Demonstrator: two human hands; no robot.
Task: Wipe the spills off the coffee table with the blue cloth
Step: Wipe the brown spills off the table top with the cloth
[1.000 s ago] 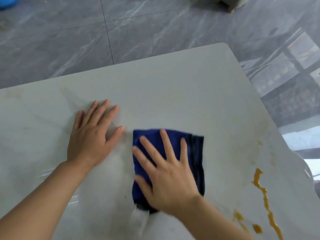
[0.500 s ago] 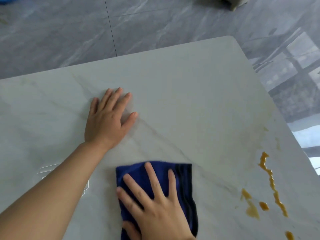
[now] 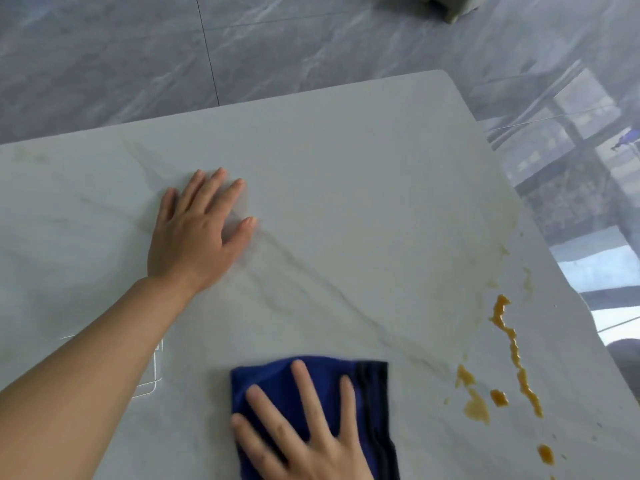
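Note:
A folded blue cloth (image 3: 370,403) lies flat on the pale marble coffee table (image 3: 346,188) near its front edge. My right hand (image 3: 304,434) presses down on the cloth with fingers spread; the wrist is cut off by the frame's bottom. My left hand (image 3: 197,237) rests palm-down on bare tabletop, up and to the left of the cloth, fingers apart, holding nothing. An orange-brown spill (image 3: 512,348) trails down the table's right side, with more blobs (image 3: 478,403) beside it and a faint yellowish smear (image 3: 485,258) above.
Grey glossy tiled floor (image 3: 311,36) surrounds the table beyond its far and right edges. A grey furniture foot (image 3: 450,5) stands at the top of the view. The table's rounded far-right corner (image 3: 445,76) is in view.
My right hand has dragged the blue cloth toward me, down to the table's front edge. My left hand stays planted on the tabletop. The view has tilted, showing more of the spill.

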